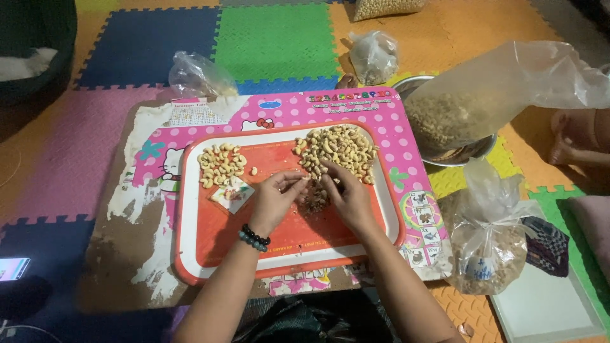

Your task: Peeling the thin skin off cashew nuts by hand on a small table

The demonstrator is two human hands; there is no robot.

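Here both hands, left hand (274, 198) and right hand (346, 194), pinch light, brittle cashew nuts (337, 151) at the tray's (190, 209) one o'clock pile, best gripped by the sides

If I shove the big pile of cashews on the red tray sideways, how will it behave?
The big pile of cashews would probably spread rather than slide whole: the nuts lie loose. Curved nuts may tumble toward the tray rim, which should stop them. They look light.

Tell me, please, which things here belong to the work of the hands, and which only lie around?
In use:
- left hand and right hand
- orange tray
- big cashew pile
- small cashew pile
- dark scraps

Lying about:
- metal bowl
- tied plastic bag
- phone
- foam mats
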